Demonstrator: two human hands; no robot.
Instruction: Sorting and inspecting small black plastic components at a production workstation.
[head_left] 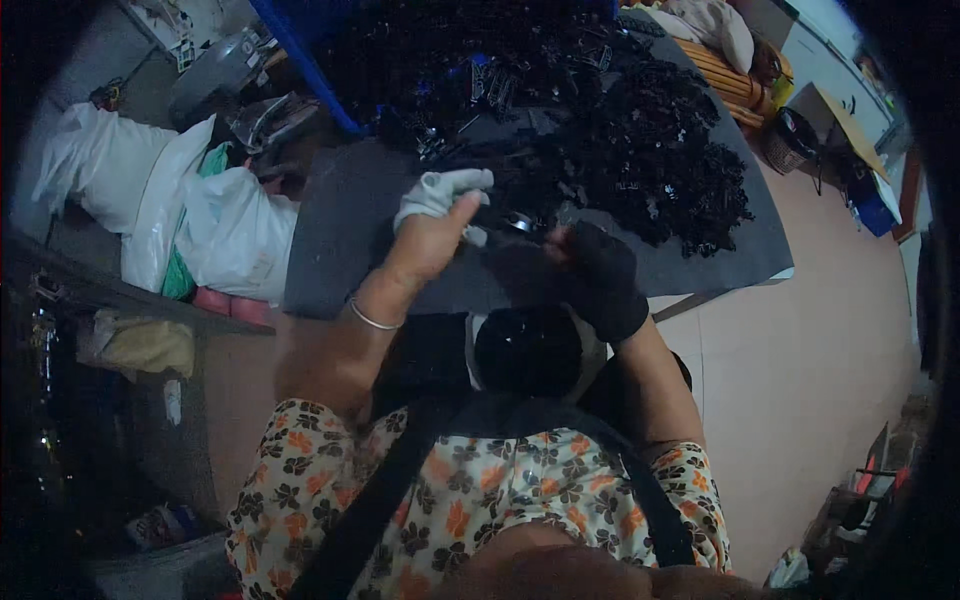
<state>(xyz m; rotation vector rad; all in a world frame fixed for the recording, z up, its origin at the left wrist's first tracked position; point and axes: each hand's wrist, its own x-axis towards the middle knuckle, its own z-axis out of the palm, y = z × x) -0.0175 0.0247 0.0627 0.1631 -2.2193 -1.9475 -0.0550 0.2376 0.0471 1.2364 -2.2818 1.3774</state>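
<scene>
My left hand (440, 215), in a white glove that leaves the thumb bare, is closed just above the table's near half. Across from it, my right hand (600, 275) wears a black fingerless glove, its fingertips pinched together. Between the two sits a small dark piece with a shiny round silver part (520, 222). Its kind is too dim to make out, and so is exactly how each hand grips it. Right beyond my hands, a large pile of small black parts (660, 165), some glinting like metal, spreads over the dark grey table (345, 215).
A blue crate (325, 85) full of black parts stands at the far left of the table. White plastic bags (235, 225) lie along the left side. A black round stool (525, 350) is below the table edge. Boxes and a black tub (790, 140) stand at far right.
</scene>
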